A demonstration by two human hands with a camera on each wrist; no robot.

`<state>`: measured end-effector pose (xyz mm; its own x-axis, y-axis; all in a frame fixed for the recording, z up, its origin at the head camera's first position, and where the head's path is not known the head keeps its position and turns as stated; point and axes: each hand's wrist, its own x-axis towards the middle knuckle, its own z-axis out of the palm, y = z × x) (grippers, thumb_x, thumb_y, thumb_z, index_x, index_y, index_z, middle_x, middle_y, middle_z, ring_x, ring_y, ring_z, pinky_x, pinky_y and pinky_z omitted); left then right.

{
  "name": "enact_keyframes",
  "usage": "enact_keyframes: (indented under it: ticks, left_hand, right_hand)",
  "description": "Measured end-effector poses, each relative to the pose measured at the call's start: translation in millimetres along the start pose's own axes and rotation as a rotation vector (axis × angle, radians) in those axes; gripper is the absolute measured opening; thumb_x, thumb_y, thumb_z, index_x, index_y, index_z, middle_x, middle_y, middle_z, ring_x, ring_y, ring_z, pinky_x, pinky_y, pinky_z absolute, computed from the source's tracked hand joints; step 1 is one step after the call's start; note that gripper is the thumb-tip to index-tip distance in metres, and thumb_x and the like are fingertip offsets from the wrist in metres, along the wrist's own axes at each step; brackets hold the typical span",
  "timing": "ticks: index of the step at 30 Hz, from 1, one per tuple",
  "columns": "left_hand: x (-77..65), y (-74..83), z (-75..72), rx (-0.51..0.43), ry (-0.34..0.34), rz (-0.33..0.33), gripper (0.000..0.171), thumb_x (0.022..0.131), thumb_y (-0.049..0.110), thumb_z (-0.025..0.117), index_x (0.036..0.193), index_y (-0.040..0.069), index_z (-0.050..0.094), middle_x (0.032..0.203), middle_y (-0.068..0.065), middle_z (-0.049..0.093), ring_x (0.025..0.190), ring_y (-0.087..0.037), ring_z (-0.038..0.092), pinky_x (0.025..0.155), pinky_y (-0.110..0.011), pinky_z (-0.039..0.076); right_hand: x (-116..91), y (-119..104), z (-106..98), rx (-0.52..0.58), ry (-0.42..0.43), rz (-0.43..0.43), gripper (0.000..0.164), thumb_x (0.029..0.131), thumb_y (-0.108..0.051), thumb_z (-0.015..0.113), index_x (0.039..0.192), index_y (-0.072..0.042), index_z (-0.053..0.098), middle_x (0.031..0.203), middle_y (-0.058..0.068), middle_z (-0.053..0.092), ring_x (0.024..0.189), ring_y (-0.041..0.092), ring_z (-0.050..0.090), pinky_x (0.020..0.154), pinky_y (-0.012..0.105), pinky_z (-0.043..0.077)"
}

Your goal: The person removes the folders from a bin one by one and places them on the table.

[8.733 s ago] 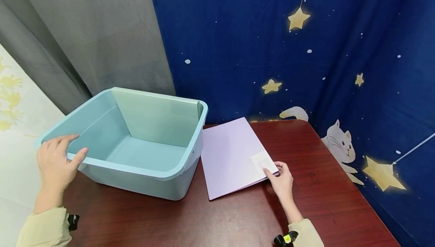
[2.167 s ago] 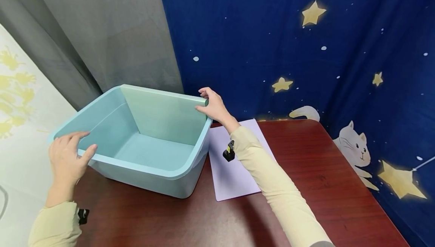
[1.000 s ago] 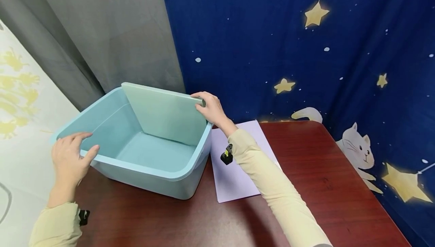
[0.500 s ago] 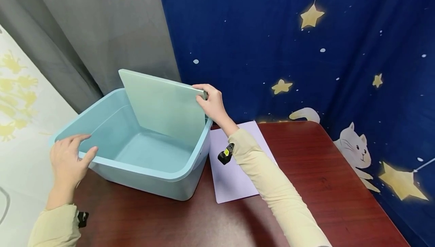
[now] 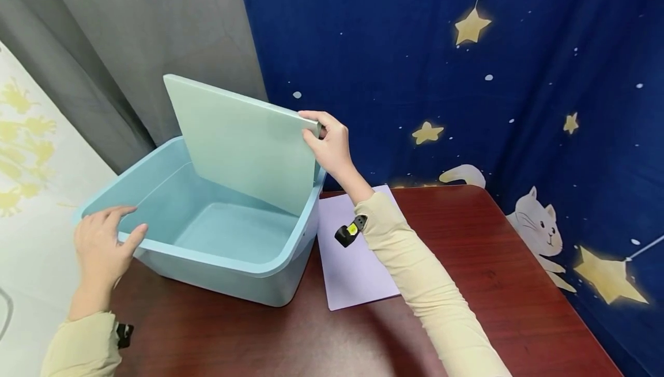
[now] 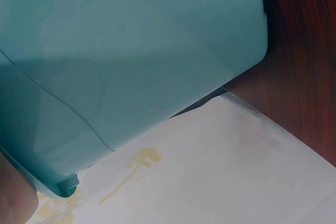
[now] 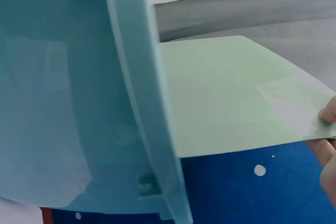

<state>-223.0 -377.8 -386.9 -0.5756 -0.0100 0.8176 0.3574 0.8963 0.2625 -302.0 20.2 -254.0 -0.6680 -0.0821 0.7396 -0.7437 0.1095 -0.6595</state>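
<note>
A light green folder (image 5: 244, 140) stands tilted at the back of a pale blue plastic tub (image 5: 218, 282), its upper part well above the rim. My right hand (image 5: 334, 140) pinches its upper right corner between thumb and fingers. In the right wrist view, the folder (image 7: 215, 98) shows a clear label pocket (image 7: 286, 100) close to the pinching fingers (image 7: 328, 111). My left hand (image 5: 101, 244) grips the tub's near left corner, fingers and thumb over the rim. The left wrist view mostly shows the tub's outer wall (image 6: 147, 66).
A lilac folder (image 5: 353, 261) lies flat on the dark red wooden table (image 5: 467, 250), right of the tub and partly under my right forearm. Behind hang a grey curtain (image 5: 155, 31) and a blue one with stars (image 5: 373, 48). A white patterned cloth (image 5: 31, 221) is at left.
My right hand has left the lilac folder, reached to the tub's back right corner and gripped the green folder, which has risen and tilted upward. My left hand stays at the rim.
</note>
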Motion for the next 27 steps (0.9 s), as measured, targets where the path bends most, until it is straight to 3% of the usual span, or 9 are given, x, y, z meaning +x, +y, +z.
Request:
enact_keyframes:
  ticks: [6,15,20,27]
  left_hand:
    - [0.1,0.1,-1.3,0.007,-0.015,-0.005,0.059,0.079,0.048,0.055,0.101,-0.005,0.062,0.101,-0.028,0.058,0.09,-0.046,0.047,0.078,-0.055,0.029]
    - [0.7,-0.7,-1.5,-0.002,-0.015,-0.004,0.058,0.078,0.047,0.056,0.101,-0.006,0.062,0.101,-0.028,0.058,0.09,-0.046,0.046,0.077,-0.055,0.029]
    - [1.2,-1.0,-0.7,-0.001,-0.007,0.003,0.057,0.078,0.047,0.056,0.1,-0.005,0.063,0.1,-0.028,0.059,0.089,-0.046,0.047,0.076,-0.054,0.029]
    - [0.5,-1.8,-0.4,-0.001,-0.017,-0.009,0.055,0.077,0.045,0.058,0.101,-0.004,0.063,0.101,-0.027,0.059,0.09,-0.046,0.046,0.077,-0.055,0.029]
  right_hand:
    - [4.5,-6.6,-7.0,0.07,0.073,-0.026,0.026,0.078,0.013,0.055,0.104,0.013,0.06,0.102,0.026,0.06,0.082,0.034,0.065,0.058,0.021,0.05]
    - [14.3,4.6,-17.1,0.187,0.22,-0.099,0.027,0.078,0.012,0.058,0.104,0.011,0.06,0.102,0.024,0.061,0.081,0.024,0.067,0.062,0.028,0.054]
    - [13.8,4.5,-23.8,0.223,0.271,-0.137,0.027,0.077,0.011,0.059,0.104,0.011,0.06,0.1,0.022,0.062,0.078,0.02,0.067,0.064,0.036,0.055]
    - [12.8,1.3,-38.5,0.225,0.339,-0.217,0.026,0.076,0.012,0.061,0.102,0.013,0.06,0.1,0.021,0.063,0.079,0.021,0.067,0.066,0.036,0.055]
